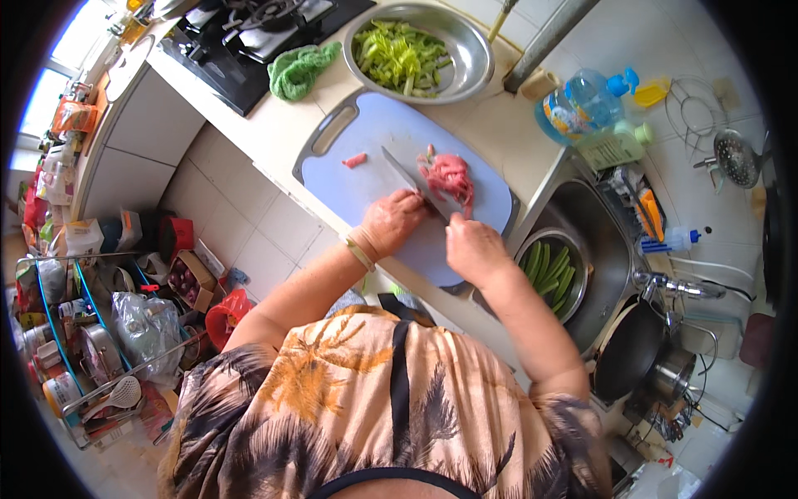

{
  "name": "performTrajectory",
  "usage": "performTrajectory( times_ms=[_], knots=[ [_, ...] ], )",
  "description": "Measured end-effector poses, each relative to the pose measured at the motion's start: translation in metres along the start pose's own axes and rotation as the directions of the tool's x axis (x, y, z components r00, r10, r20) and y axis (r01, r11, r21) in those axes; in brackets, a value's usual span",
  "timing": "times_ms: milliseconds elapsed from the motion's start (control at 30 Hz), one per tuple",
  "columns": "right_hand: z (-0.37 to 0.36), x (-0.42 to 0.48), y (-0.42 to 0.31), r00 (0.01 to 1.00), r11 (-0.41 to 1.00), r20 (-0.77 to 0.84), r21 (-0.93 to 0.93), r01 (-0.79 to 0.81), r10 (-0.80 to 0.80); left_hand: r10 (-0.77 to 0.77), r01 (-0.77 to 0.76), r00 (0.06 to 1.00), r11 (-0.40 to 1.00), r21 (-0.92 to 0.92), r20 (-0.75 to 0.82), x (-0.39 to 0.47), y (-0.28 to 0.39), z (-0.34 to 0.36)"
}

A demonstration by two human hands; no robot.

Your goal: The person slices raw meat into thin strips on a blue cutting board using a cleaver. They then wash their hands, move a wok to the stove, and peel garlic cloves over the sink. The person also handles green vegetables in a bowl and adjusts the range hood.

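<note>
A kitchen knife [399, 169] is gripped by its handle in my right hand [477, 248], the blade slanting up and left across a blue cutting board [336, 187]. Against the near side of the blade, the curled fingers of my left hand [396, 219] press down on a piece of raw meat, mostly hidden beneath them. Just right of the blade lies a pile of sliced raw red meat [452, 174]. One separate meat strip [355, 161] rests on the left part of the board.
Behind the board stands a steel bowl [464, 59] of cut green vegetables [399, 56], near a green cloth [302, 70] and gas stove [218, 68]. The sink [598, 249] at right holds a bowl of long green pods [548, 271]. A blue bottle [576, 106] stands behind it; a cluttered rack [93, 337] is at left.
</note>
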State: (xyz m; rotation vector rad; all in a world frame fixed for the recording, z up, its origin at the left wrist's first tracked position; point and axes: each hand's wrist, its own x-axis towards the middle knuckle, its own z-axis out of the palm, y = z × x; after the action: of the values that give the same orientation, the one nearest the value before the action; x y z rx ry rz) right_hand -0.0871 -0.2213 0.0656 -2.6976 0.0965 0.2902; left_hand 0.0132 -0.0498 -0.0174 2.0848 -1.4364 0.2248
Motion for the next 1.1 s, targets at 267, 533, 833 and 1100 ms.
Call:
performTrajectory(
  times_ms=[267,533,833,1100],
  knots=[
    [-0.012,-0.018,0.014,0.999,1.000,-0.027,0.000,-0.016,0.016,0.007,-0.006,0.998,1.000,0.025,-0.061,-0.001,0.006,-0.004],
    [-0.031,-0.040,0.004,0.997,0.999,0.078,-0.042,-0.013,0.017,0.001,0.000,0.999,0.999,0.044,-0.034,-0.007,0.003,0.001],
    [0.015,0.011,-0.004,1.000,0.999,-0.021,0.052,-0.003,0.004,0.001,-0.001,1.000,1.000,-0.011,0.014,-0.008,0.003,0.002],
    [-0.019,-0.001,0.015,0.982,0.999,-0.191,0.037,0.013,-0.006,-0.005,0.005,1.000,0.999,0.053,0.007,-0.005,0.003,0.004]
  ],
)
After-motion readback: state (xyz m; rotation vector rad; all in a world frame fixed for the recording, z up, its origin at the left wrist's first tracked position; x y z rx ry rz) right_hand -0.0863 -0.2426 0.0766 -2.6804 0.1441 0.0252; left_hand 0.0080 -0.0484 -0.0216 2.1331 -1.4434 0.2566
